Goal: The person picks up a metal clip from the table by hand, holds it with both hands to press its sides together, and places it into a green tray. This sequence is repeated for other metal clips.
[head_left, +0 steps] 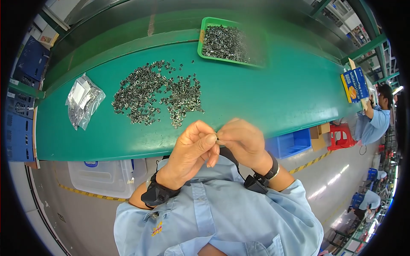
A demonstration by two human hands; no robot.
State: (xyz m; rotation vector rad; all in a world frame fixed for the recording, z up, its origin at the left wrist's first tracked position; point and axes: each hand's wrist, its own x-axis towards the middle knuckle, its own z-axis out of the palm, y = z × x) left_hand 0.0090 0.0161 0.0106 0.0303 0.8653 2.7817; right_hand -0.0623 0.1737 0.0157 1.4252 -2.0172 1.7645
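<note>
My left hand [192, 149] and my right hand [243, 140] meet in front of my chest, just off the table's near edge. Their fingertips pinch one tiny dark part [217, 138] between them; it looks like the small metal pieces on the table, though my fingers cover most of it. Beyond my hands a loose pile of small metal parts [141, 91], black and silver, spreads over the green table [239, 96]. A second heap [184, 97] adjoins it on the right, and a few stray pieces lie at its far side.
A green tray [200, 49] full of similar parts stands at the back, its right side blurred. At left lies a clear plastic bag [85, 100] of parts. A blue and yellow box [355, 85] sits at the right end, near another person [376, 119]. Below are a blue bin [290, 144] and red stool [341, 136].
</note>
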